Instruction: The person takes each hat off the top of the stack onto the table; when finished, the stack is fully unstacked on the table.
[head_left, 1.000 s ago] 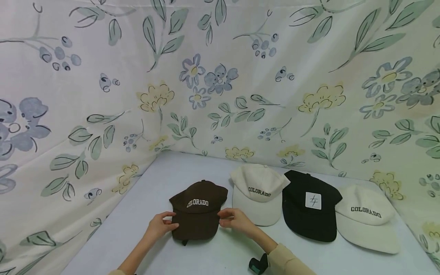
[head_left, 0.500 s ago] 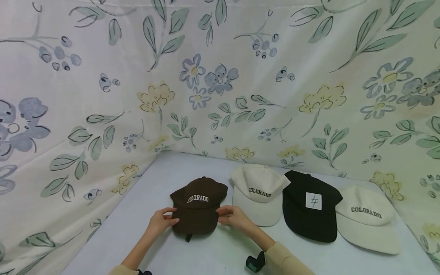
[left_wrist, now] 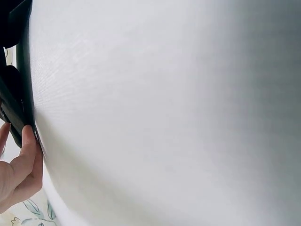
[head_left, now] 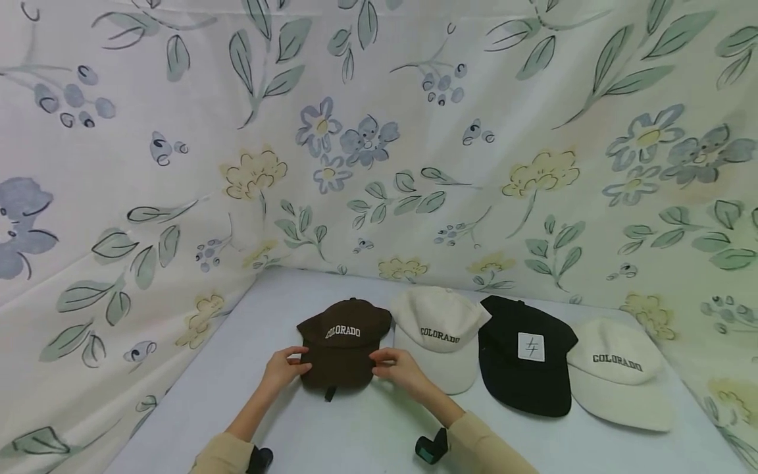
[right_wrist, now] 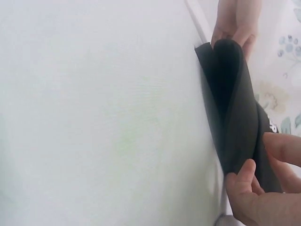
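Currently both hands are on the brown cap (head_left: 343,342), which lies at the left end of a row of four caps on the pale table (head_left: 367,434), toward its back edge and not far from the back left corner where the flowered cloth (head_left: 379,131) rises behind. The left hand (head_left: 284,366) pinches the left edge of the cap's brim, thumb on top; the right hand (head_left: 398,368) pinches the right edge in the same way, so the two hands are apart with the cap between them. The right wrist view confirms this: fingers and thumb close on the dark brim fabric (right_wrist: 235,117), with the other hand visible at the far edge. The left wrist view shows little beyond the table surface and a thumb (left_wrist: 28,150) against a dark edge. Just beside the brown cap on its right sits a cream cap (head_left: 438,332), then a black cap (head_left: 524,355) with a white square patch, then a second cream cap (head_left: 616,372) near the table's right edge; the neighbours overlap slightly. By my judgement the step in hand is placing and straightening the brown cap in line with the others. The next move calls for an even release on both sides, so that the cap does not skew or crowd the cream cap at its right.
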`<state>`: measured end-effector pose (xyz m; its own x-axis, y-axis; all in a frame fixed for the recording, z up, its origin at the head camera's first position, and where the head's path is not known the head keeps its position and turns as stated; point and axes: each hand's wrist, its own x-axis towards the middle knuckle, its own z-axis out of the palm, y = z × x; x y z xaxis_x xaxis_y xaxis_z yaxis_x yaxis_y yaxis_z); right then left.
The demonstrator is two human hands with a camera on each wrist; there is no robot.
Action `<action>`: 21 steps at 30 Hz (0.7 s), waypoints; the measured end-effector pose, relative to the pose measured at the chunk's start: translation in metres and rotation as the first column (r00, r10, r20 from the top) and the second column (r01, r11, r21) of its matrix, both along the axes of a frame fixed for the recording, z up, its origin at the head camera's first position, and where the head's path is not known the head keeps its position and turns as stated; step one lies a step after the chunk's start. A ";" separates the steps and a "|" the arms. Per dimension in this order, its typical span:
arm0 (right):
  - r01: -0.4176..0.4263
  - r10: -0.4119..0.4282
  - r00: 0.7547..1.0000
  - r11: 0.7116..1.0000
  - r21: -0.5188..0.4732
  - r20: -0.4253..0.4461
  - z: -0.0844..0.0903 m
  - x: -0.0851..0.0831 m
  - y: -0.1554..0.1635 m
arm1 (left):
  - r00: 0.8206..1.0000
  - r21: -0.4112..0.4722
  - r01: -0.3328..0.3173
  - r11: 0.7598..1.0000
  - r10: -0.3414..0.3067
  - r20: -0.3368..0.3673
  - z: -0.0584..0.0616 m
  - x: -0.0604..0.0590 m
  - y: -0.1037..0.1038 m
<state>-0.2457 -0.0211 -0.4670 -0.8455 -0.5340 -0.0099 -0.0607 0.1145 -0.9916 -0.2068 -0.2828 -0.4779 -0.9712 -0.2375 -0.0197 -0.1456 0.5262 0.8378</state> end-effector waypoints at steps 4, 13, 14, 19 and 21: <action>0.022 -0.022 1.000 1.000 -0.008 -0.017 -0.003 -0.005 -0.002 | 1.000 0.005 0.001 1.000 -0.001 -0.012 -0.003 -0.008 0.000; 0.017 -0.018 0.999 0.999 -0.048 -0.027 -0.003 -0.007 -0.006 | 0.999 0.009 -0.005 1.000 0.005 -0.037 -0.007 -0.018 0.002; 0.016 -0.017 0.999 0.999 -0.045 -0.034 -0.003 -0.007 -0.006 | 0.999 0.002 -0.005 1.000 0.005 -0.041 -0.007 -0.018 0.002; -0.002 0.000 0.998 0.999 -0.034 -0.056 -0.007 -0.011 -0.005 | 0.999 -0.021 0.003 1.000 -0.004 -0.044 -0.003 -0.017 0.007; -0.007 0.005 0.998 0.999 -0.032 -0.055 -0.011 -0.015 -0.004 | 0.998 -0.030 0.009 1.000 -0.011 -0.057 0.000 -0.017 0.009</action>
